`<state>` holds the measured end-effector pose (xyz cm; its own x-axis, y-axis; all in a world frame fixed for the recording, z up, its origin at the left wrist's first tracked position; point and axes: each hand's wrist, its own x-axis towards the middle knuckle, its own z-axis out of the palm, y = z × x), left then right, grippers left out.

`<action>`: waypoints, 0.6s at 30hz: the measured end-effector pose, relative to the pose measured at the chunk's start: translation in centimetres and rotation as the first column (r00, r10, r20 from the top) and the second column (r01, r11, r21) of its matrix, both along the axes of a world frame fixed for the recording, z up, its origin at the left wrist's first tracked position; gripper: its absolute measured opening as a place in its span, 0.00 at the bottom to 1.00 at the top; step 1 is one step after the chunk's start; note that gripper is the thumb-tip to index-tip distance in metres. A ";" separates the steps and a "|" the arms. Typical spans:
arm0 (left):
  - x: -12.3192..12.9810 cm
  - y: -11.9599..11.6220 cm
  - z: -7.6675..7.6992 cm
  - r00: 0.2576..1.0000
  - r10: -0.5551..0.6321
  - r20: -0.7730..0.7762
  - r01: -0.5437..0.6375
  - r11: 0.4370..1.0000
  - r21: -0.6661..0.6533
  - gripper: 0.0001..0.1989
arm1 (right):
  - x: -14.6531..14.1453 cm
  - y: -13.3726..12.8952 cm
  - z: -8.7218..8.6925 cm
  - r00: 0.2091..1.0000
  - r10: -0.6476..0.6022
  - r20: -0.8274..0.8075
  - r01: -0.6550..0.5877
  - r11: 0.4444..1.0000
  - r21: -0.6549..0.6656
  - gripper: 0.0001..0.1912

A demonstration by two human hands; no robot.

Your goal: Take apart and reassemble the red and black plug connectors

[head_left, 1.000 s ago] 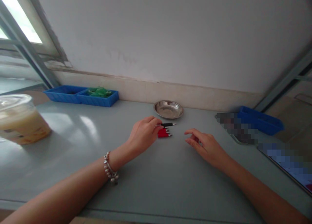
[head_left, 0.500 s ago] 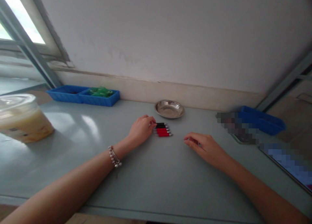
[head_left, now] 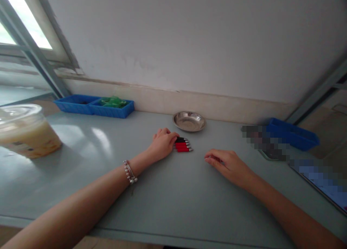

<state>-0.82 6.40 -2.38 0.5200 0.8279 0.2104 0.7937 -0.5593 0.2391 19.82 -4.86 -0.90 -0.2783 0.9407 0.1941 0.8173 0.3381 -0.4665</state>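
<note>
A row of short pen-like pieces with silver tips lies side by side on the grey table, black pieces [head_left: 182, 140] at the back and red pieces [head_left: 182, 147] in front. My left hand [head_left: 164, 142] comes from the left, its thumb and fingers closed at the left end of the black pieces and covering that end. To the right of the row, my right hand [head_left: 226, 164] rests on the table. Its fingers are curled in with thumb and forefinger close together, and nothing shows between them. A shallow round steel dish [head_left: 189, 121] stands just behind the row.
At the back left stands a two-part blue tray [head_left: 110, 112] with green plastic in one part. A clear lidded tub [head_left: 29, 133] sits at far left. On the right are another blue tray [head_left: 294, 133], a blurred-out item [head_left: 264, 142] and a screen device [head_left: 320, 184].
My left hand has shifted slightly to the right, covering more of the black pieces' left end. My right hand has stayed almost where it was.
</note>
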 end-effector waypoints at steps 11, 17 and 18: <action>-0.2 -0.3 -0.4 0.998 -0.063 -0.023 0.064 0.996 0.057 0.17 | -0.1 0.0 0.0 1.000 0.010 0.017 -0.010 1.000 -0.025 0.12; -0.2 -1.0 -0.3 0.996 -0.052 -0.073 0.061 0.990 0.129 0.20 | -0.1 0.0 0.1 1.000 0.021 -0.006 -0.021 0.999 -0.030 0.12; -0.2 -1.0 -0.3 0.995 -0.058 -0.078 0.067 0.990 0.127 0.21 | -0.1 0.0 0.1 1.000 0.024 -0.007 -0.024 0.999 -0.035 0.12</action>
<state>-1.00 5.36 -2.63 0.5877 0.7615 0.2732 0.7691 -0.6307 0.1036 19.71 -4.81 -0.83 -0.2999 0.9400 0.1627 0.8062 0.3409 -0.4835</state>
